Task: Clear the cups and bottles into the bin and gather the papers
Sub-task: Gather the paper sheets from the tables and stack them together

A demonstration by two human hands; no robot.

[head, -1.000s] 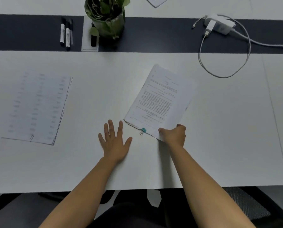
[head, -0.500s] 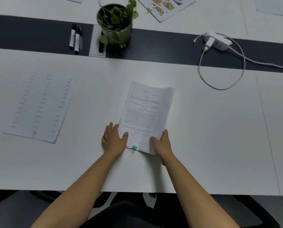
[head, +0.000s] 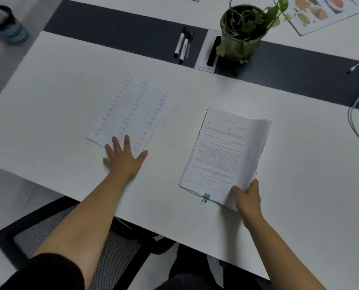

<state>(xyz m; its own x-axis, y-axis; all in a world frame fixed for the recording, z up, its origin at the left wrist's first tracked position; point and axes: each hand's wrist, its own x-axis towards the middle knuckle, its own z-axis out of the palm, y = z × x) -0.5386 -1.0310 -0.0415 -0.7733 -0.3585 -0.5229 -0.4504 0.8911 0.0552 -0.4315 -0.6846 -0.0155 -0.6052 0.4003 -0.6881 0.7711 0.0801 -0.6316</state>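
While the right hand (head: 247, 198) pinches the clipped document (head: 226, 151) by its near corner at four o'clock on the table (head: 59, 97), the left hand (head: 123, 156) lies flat, fingers spread, on the loose sheets (head: 132, 109) at ten o'clock, seemingly to drag them over and gather both.

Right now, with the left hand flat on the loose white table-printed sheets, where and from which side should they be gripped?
Judging by their pose, take the loose white sheets at the near corner under the left hand, coming from the table's near edge. They lie flat and unclipped, slightly fanned, so probably slide that corner toward the edge of the white table, then pinch thumb under, fingers on top.
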